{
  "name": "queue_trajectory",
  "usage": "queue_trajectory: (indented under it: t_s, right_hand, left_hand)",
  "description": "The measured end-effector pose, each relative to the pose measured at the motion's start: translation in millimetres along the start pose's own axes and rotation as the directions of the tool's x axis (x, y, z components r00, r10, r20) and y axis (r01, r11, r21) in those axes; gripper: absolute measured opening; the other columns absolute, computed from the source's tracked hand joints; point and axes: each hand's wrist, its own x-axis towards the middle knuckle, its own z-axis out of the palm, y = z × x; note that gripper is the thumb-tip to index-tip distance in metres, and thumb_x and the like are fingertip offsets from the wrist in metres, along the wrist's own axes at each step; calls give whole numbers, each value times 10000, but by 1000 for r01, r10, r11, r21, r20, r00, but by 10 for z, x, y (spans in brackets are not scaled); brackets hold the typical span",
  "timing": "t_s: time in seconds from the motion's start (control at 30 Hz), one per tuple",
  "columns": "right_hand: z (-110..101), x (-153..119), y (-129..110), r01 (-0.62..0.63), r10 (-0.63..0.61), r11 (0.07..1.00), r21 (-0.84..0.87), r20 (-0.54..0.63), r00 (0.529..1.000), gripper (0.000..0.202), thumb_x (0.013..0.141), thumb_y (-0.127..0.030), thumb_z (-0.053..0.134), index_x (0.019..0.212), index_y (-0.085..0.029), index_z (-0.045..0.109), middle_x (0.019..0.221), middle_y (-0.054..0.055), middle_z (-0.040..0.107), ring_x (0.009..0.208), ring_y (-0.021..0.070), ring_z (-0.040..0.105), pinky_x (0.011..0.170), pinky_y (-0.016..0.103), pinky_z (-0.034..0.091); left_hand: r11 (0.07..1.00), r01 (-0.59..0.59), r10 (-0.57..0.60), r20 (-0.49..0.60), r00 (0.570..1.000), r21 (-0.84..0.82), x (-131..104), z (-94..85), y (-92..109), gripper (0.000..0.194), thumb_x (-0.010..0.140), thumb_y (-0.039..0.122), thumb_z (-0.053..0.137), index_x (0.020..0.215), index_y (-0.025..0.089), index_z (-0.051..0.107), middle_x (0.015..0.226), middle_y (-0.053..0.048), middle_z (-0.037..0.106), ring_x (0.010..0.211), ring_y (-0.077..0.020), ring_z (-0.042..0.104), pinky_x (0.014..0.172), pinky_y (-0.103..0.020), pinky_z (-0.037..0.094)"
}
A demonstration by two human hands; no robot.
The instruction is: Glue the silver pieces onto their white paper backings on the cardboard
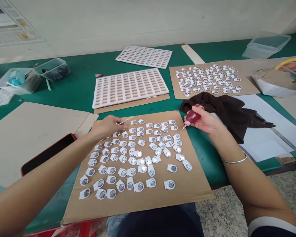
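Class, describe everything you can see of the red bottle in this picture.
The bottle is small, rounded and dark red, apparently soft plastic; whether the colour is its wall or its contents cannot be told. A paler pink nozzle narrows to a thin tip. The right hand grips it, fingers covering part. It tilts nozzle-down, the tip by the cardboard's right edge; contact there is unclear.

Discs [151,171] are lying on the near sheet [182,200]. From its centre, the left hand [107,126] is holding a stick [126,120] at 11 o'clock, the right hand [207,120] a bottle [192,117] at 2, a cloth [222,110] lying beyond. A phone [48,154] is resting on a board [10,144] at 9; two tubs [31,86] are sitting at 10. At 12, a far tray [144,56] is lying behind a near tray [130,87]; at 1, a second sheet [174,86] is bearing more discs [236,91].
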Motion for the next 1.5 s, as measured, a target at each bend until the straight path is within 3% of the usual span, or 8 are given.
queue_trajectory:
  t_s: [0.2, 0.33, 0.5, 0.73, 0.97, 1.1, 1.23, 1.5]
  right_hand:
    - [13, -16, -22, 20, -20, 1000, 18, -1, 1000, 329, 649, -387, 821, 699, -232, 536, 680, -28, 644, 557, 174, 630, 542, 361, 559]
    - [-2, -16, -18, 28, -29, 999, 29, 39, 999, 289, 683, -398, 802, 694, -232, 566, 692, -21, 655, 570, 176, 638, 558, 368, 557]
    - [-62, 22, 9, 73, -67, 992, 107, -66, 996, 261, 660, -383, 817, 712, -246, 601, 717, -16, 679, 639, 183, 658, 540, 326, 555]
    - [-124, 61, 8, 107, -82, 975, 197, -130, 988, 383, 623, -539, 772, 713, -185, 654, 710, 43, 678, 615, 150, 640, 581, 285, 579]
    - [-137, 109, 52, 108, -74, 976, 187, -182, 980, 345, 661, -511, 750, 732, -190, 645, 721, 50, 683, 592, 140, 616, 554, 281, 582]
    - [-112, 118, 61, 123, -81, 977, 174, -230, 970, 324, 664, -489, 754, 727, -197, 627, 713, 50, 673, 590, 150, 611, 541, 292, 581]
    - [-85, 108, 59, 128, -83, 977, 172, -249, 965, 332, 646, -492, 767, 716, -201, 624, 705, 46, 666, 584, 151, 603, 530, 298, 570]
    - [-31, 71, 26, 205, -146, 960, 190, -282, 948, 297, 623, -448, 800, 727, -241, 615, 722, 10, 658, 625, 151, 603, 537, 296, 531]
  left_hand:
    - [958, 46, -74, 88, 993, 284, -139, 36, 63, 245, 518, 397, 847, 673, 241, 739, 532, 3, 628, 472, -153, 513, 450, -275, 334]
    - [955, -47, 104, -183, 978, 293, -127, -282, 57, 313, 725, 481, 720, 838, 189, 724, 508, 46, 529, 500, -110, 445, 500, -241, 346]
    - [981, -111, 181, -527, 830, 161, 129, -702, -233, 403, 983, 336, 369, 1239, 94, 565, 783, 7, 576, 668, -76, 483, 632, -179, 429]
    - [997, -17, 58, -592, 803, 75, 148, -923, -689, 230, 865, 308, 603, 951, 113, 690, 564, 60, 511, 546, -80, 456, 597, -197, 470]
    - [982, 141, -60, -495, 867, 128, -174, -1112, -487, 45, 648, 144, 728, 678, 141, 694, 605, 2, 676, 637, -161, 646, 641, -257, 545]
    - [989, 53, 17, -456, 890, 141, -315, -942, -314, 142, 672, 274, 728, 775, 178, 721, 753, -18, 730, 765, -194, 683, 736, -305, 574]
    - [981, -186, 192, -170, 966, 55, -356, -531, -164, 257, 684, 381, 718, 821, 165, 712, 732, -45, 727, 690, -199, 692, 718, -340, 593]
    - [934, -295, 294, 34, 955, 202, -203, -97, -236, 258, 750, 476, 666, 771, 226, 726, 972, -38, 748, 634, -159, 667, 587, -283, 559]
